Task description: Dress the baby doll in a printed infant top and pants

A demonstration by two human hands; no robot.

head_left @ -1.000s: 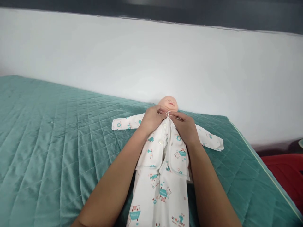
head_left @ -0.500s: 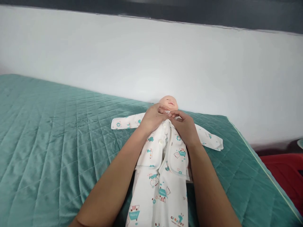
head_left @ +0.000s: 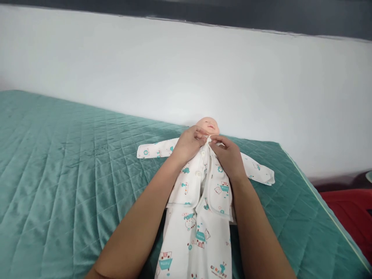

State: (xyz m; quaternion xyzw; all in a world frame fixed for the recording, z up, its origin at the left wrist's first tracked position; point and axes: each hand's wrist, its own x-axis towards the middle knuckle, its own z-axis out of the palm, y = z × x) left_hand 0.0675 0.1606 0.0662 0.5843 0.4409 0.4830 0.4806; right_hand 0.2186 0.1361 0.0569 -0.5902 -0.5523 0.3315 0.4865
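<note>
A baby doll [head_left: 207, 125] lies on its back on the teal quilted bed [head_left: 58, 155], head toward the wall. It wears a white printed shirt [head_left: 216, 190] with buttons and matching trousers [head_left: 197, 244], sleeves spread to both sides. My left hand [head_left: 187, 145] pinches the left edge of the shirt collar under the doll's chin. Facing it, my right hand [head_left: 228, 155] pinches the right edge of the collar. The fingertips of both hands meet at the top button, which they hide. Lower down, the shirt front gapes open.
A white wall [head_left: 186, 77] runs right behind the doll's head. The bed's right edge [head_left: 319, 201] slants down to the lower right, with something red [head_left: 348, 217] beyond it. Broad quilt stretches to the left.
Both hands have stayed at the collar, their fingers shifting slightly as they work the two edges together. The doll has not moved.
</note>
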